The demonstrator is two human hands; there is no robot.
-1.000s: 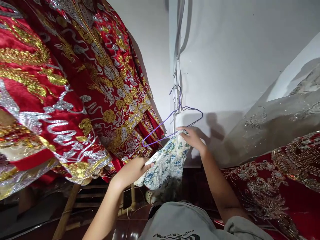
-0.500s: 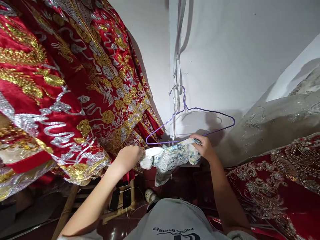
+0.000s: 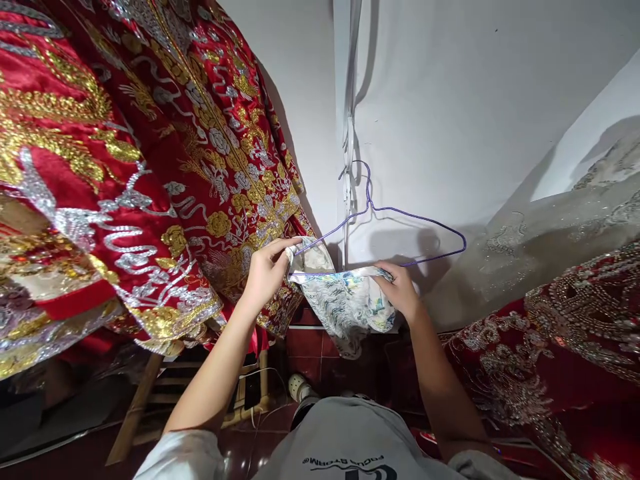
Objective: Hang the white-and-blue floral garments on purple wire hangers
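Note:
A purple wire hanger hangs by its hook from a white strap against the wall. Its left end now sits inside the opening of a white garment with a blue and yellow pattern; the kind of garment I cannot tell. My left hand pinches the garment's edge at that left corner of the hanger. Farther right, my right hand grips the garment's top edge just below the hanger's bottom bar. The hanger's right end is bare, and the lower cloth hangs down in folds.
Red robes with gold and silver embroidery hang close on the left. To the right are a sheer whitish beaded fabric and a dark red beaded garment. A bamboo-like frame stands at the lower left, near a clog-covered foot.
My left hand has moved up and forward, drawing the garment's left side over the hanger's left end. My right hand keeps its hold and has shifted slightly left.

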